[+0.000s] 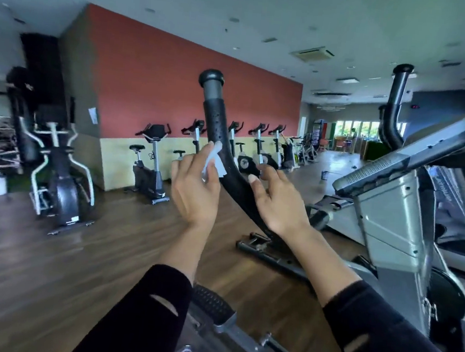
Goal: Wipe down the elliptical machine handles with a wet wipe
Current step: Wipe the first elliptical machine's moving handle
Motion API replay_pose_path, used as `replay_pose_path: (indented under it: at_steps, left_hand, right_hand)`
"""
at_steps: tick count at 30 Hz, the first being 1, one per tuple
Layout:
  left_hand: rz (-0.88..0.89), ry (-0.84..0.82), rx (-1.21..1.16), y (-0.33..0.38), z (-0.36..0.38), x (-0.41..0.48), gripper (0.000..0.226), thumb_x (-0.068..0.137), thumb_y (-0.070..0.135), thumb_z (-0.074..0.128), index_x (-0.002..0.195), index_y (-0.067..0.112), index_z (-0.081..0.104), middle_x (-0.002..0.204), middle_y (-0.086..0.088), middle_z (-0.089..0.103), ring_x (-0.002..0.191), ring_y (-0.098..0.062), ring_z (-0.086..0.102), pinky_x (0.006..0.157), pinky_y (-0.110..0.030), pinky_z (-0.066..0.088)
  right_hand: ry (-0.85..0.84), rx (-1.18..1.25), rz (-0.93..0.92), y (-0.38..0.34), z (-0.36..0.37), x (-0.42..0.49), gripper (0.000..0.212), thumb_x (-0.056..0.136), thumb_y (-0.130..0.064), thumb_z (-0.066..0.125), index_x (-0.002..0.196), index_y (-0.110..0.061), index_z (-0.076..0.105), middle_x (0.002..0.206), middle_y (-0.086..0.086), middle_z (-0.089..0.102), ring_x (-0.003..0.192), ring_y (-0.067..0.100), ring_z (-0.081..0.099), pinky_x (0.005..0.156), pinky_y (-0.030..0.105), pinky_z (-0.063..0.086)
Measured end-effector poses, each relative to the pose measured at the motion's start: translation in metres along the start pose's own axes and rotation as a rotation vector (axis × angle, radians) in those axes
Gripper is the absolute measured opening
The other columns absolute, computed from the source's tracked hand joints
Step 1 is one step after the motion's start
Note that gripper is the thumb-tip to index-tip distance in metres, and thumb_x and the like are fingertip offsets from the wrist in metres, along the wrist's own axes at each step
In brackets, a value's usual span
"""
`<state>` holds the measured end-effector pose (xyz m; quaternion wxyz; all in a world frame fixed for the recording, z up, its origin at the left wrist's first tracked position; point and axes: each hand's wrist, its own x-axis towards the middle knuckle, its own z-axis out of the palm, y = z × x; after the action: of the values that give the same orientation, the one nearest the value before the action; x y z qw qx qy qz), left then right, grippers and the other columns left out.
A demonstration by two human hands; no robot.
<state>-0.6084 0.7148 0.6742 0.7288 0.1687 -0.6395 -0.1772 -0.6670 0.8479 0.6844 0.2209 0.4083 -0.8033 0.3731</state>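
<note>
Black elliptical handle (216,123) rises at frame centre and curves down toward lower right. L hand (193,192) pinches the white wet wipe (212,164) against the handle's mid section, fingers (176,170) only lightly curled. That placement prob. lets the wipe run along the grip. R hand (276,205) sits just right of the handle, loose and spread, holding nothing; contact w/ handle unclear, likely there to steady it. Second handle (397,106), upper right, untouched. Est. progress: early.
</note>
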Motion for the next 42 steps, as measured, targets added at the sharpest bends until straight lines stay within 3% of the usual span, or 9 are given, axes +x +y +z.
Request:
replay_pose_path:
  at_steps: [2,7,12,14,19,24,29,34,42]
  left_hand:
    - [0.039,-0.036,-0.007,-0.008,0.006,-0.001,0.032,0.085,0.008,0.064,0.113,0.021,0.071,0.079,0.0,0.061,0.079,-0.014,0.042,0.079,-0.013,0.034]
    - [0.019,-0.079,-0.095,-0.02,0.016,-0.003,0.026,0.086,0.014,0.063,0.11,0.015,0.073,0.086,0.001,0.062,0.082,0.004,0.035,0.081,-0.048,0.052]
    - [-0.023,-0.069,-0.099,-0.015,0.024,0.001,0.021,0.087,0.018,0.064,0.105,0.014,0.075,0.094,0.001,0.07,0.093,-0.015,0.056,0.088,-0.026,0.044]
    - [-0.044,-0.051,-0.103,-0.014,0.026,0.005,0.02,0.086,0.013,0.065,0.103,0.012,0.074,0.098,-0.001,0.073,0.095,-0.008,0.055,0.09,-0.029,0.046]
    - [-0.131,-0.045,-0.126,-0.008,0.032,0.026,0.027,0.087,0.003,0.058,0.108,0.013,0.071,0.094,-0.001,0.073,0.09,-0.022,0.065,0.077,-0.019,0.048]
    - [-0.106,-0.005,-0.123,-0.003,0.036,0.03,0.021,0.087,0.007,0.066,0.105,0.012,0.074,0.094,0.008,0.069,0.077,-0.001,0.062,0.072,0.002,0.038]
    - [-0.157,0.042,-0.091,0.006,0.046,0.044,0.016,0.085,0.008,0.071,0.1,0.012,0.075,0.085,0.007,0.066,0.068,0.008,0.059,0.067,0.002,0.037]
    - [-0.186,0.056,-0.068,0.006,0.047,0.042,0.021,0.083,0.007,0.072,0.102,0.014,0.074,0.088,0.007,0.07,0.067,0.012,0.058,0.069,-0.001,0.04]
    - [-0.2,0.097,-0.045,0.018,0.057,0.059,0.018,0.084,0.006,0.07,0.099,0.015,0.075,0.078,0.018,0.065,0.065,0.011,0.057,0.065,-0.002,0.041]
  right_hand:
    - [-0.016,0.083,0.002,-0.002,0.004,0.016,0.039,0.101,-0.036,0.039,0.137,-0.021,0.044,0.131,0.007,0.054,0.117,0.027,0.053,0.092,0.036,0.042]
    - [-0.096,0.294,0.025,-0.003,0.015,0.042,0.039,0.101,-0.031,0.044,0.139,-0.024,0.047,0.117,0.001,0.063,0.11,0.02,0.057,0.096,0.031,0.042]
    - [-0.2,0.423,-0.001,0.001,0.022,0.058,0.038,0.102,-0.028,0.042,0.14,-0.024,0.046,0.109,-0.006,0.054,0.102,0.007,0.048,0.075,0.007,0.031]
    - [-0.233,0.476,0.003,0.006,0.024,0.064,0.038,0.103,-0.026,0.042,0.14,-0.025,0.046,0.111,-0.008,0.053,0.103,0.005,0.047,0.072,0.0,0.034]
    - [-0.28,0.595,0.01,0.013,0.03,0.081,0.038,0.102,-0.021,0.042,0.138,-0.03,0.048,0.112,0.0,0.065,0.097,0.019,0.063,0.094,0.031,0.05]
    - [-0.285,0.686,-0.082,0.017,0.04,0.102,0.043,0.102,-0.02,0.042,0.139,-0.042,0.044,0.123,-0.005,0.063,0.105,0.015,0.062,0.099,0.035,0.048]
    - [-0.244,0.778,-0.128,0.019,0.05,0.117,0.045,0.1,-0.023,0.047,0.139,-0.044,0.043,0.109,-0.002,0.064,0.093,0.016,0.063,0.086,0.019,0.05]
    - [-0.232,0.851,-0.201,0.019,0.053,0.119,0.05,0.097,-0.019,0.055,0.142,-0.036,0.041,0.114,-0.007,0.063,0.083,-0.013,0.059,0.075,0.002,0.04]
    - [-0.247,1.012,-0.195,0.021,0.059,0.124,0.047,0.098,-0.019,0.051,0.139,-0.041,0.042,0.109,-0.015,0.063,0.071,-0.015,0.056,0.07,-0.001,0.039]
